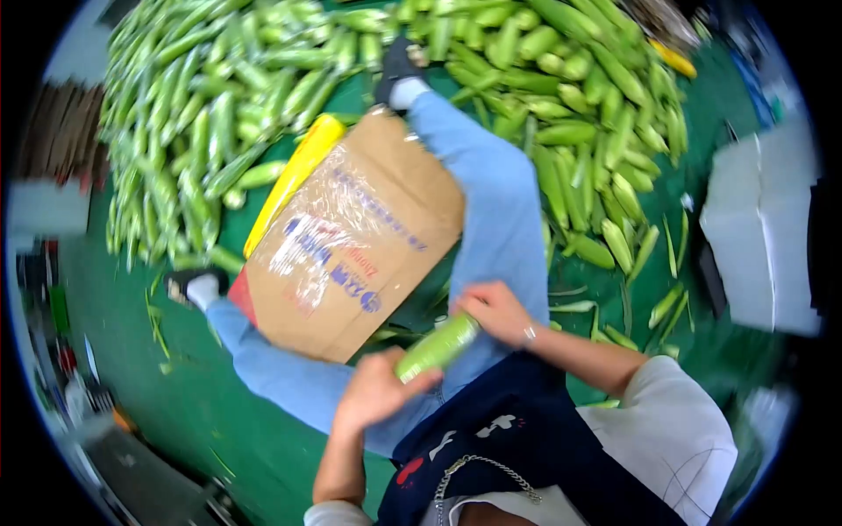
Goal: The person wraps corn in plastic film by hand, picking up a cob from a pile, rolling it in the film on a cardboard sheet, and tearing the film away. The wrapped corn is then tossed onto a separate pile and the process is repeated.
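I sit on a green floor with my legs in blue jeans spread out. A green ear of corn [437, 346] wrapped in clear film lies between both hands over my lap. My left hand [375, 390] grips its lower end, and my right hand [496, 312] holds its upper end. A flat brown cardboard sheet [351, 237] with clear film on top rests across my legs just beyond my hands.
Large heaps of green corn [202, 105] cover the floor ahead and to the right [588, 114]. A yellow object [294, 175] lies under the cardboard's left edge. White boxes [763, 228] stand at the right. Loose husk leaves [649, 289] litter the floor.
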